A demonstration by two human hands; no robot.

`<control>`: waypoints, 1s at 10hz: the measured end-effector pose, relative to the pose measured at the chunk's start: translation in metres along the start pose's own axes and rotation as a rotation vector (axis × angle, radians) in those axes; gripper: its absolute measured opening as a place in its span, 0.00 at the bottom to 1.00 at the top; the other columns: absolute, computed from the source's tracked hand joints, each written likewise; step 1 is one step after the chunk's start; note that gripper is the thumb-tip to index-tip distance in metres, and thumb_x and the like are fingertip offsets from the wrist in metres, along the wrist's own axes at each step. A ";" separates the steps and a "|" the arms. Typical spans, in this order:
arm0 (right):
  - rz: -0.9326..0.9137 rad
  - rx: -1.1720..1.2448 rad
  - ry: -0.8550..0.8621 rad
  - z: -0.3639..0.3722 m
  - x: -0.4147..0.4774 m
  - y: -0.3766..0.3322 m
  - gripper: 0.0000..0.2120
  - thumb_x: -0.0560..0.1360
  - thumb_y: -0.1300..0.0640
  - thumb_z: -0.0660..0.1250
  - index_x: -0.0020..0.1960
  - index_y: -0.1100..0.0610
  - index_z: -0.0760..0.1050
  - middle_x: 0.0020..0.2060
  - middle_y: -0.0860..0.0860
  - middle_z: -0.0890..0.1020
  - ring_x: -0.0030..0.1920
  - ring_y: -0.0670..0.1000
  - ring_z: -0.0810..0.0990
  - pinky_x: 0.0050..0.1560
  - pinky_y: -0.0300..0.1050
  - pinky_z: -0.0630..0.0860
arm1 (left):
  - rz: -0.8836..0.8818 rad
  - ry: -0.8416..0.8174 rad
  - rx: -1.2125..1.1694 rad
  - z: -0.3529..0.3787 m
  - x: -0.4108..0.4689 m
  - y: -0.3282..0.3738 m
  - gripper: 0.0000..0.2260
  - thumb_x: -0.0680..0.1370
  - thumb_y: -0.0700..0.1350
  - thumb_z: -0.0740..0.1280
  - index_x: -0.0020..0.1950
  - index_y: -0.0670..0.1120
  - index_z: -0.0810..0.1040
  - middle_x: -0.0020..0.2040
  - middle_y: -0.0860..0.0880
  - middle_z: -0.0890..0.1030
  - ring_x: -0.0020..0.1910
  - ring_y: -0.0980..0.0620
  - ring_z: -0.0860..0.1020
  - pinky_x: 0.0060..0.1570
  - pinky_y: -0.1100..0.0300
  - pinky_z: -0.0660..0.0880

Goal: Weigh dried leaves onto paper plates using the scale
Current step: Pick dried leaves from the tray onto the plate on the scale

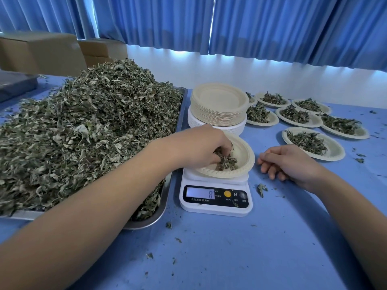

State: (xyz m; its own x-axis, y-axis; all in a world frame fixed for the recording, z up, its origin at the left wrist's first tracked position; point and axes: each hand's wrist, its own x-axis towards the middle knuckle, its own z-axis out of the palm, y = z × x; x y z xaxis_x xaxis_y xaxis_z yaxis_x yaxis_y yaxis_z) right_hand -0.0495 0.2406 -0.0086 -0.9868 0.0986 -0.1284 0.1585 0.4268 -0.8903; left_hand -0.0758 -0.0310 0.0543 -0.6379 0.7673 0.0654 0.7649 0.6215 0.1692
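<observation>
**Small clump pinched into the plate on the scale**

A clump of dried leaves (226, 161) is pinched in the curled fingertips of the left hand (201, 147), low inside the paper plate (248, 162). At far left, the heap of leaves (90, 126) is piled high on the metal tray (160, 212), within easy reach for topping up. The plate is seated on the scale (215, 197), whose display (200, 192) appears to read a single 8. The portion is probably best built up in small releases. The hand should be lifted clear before each reading is taken, since any finger pressure would be added to the figure. Leaves are best dropped at the plate's middle, so that none is spilled over the rim. The right hand (287, 162) is rested on the blue table (230, 258) just beside the scale, fingers loosely curled and nothing held. Further right, filled plates (312, 141) are laid out, well apart from the scale.
</observation>
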 end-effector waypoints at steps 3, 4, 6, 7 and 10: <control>-0.002 0.001 -0.002 0.000 -0.001 -0.001 0.12 0.82 0.59 0.66 0.46 0.67 0.81 0.32 0.56 0.82 0.24 0.48 0.76 0.20 0.36 0.66 | -0.015 0.272 -0.145 -0.011 0.000 -0.002 0.04 0.78 0.41 0.70 0.50 0.49 0.83 0.48 0.55 0.83 0.50 0.54 0.79 0.54 0.51 0.77; -0.001 0.002 -0.002 0.000 -0.001 -0.001 0.12 0.82 0.59 0.66 0.46 0.67 0.81 0.32 0.56 0.82 0.24 0.48 0.76 0.20 0.36 0.66 | -0.037 0.288 -0.195 -0.012 -0.001 -0.002 0.06 0.77 0.37 0.69 0.49 0.48 0.83 0.45 0.55 0.82 0.48 0.55 0.79 0.53 0.55 0.77; 0.000 0.004 -0.003 0.000 0.000 0.001 0.12 0.82 0.59 0.66 0.45 0.66 0.81 0.32 0.56 0.82 0.24 0.48 0.76 0.20 0.36 0.66 | -0.026 0.395 -0.284 -0.014 -0.002 -0.002 0.12 0.74 0.32 0.66 0.44 0.49 0.81 0.33 0.76 0.73 0.31 0.68 0.73 0.34 0.70 0.68; 0.002 0.006 -0.003 -0.001 0.001 0.001 0.12 0.82 0.58 0.66 0.45 0.65 0.81 0.33 0.56 0.83 0.25 0.48 0.77 0.20 0.36 0.67 | -0.008 0.415 -0.280 -0.015 -0.002 -0.002 0.11 0.74 0.32 0.67 0.46 0.48 0.80 0.34 0.74 0.74 0.35 0.71 0.72 0.37 0.72 0.66; 0.003 -0.003 -0.003 -0.001 0.001 0.002 0.12 0.82 0.58 0.66 0.46 0.66 0.81 0.33 0.56 0.83 0.25 0.48 0.76 0.21 0.36 0.67 | -0.023 0.471 -0.300 -0.014 0.000 -0.008 0.10 0.74 0.36 0.72 0.48 0.50 0.81 0.42 0.61 0.80 0.41 0.68 0.75 0.47 0.68 0.70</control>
State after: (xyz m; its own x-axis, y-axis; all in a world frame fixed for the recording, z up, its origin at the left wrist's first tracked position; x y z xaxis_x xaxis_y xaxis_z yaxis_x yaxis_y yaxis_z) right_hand -0.0505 0.2422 -0.0100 -0.9864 0.0976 -0.1324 0.1618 0.4295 -0.8885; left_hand -0.0831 -0.0376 0.0664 -0.6777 0.5577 0.4792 0.7353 0.5123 0.4437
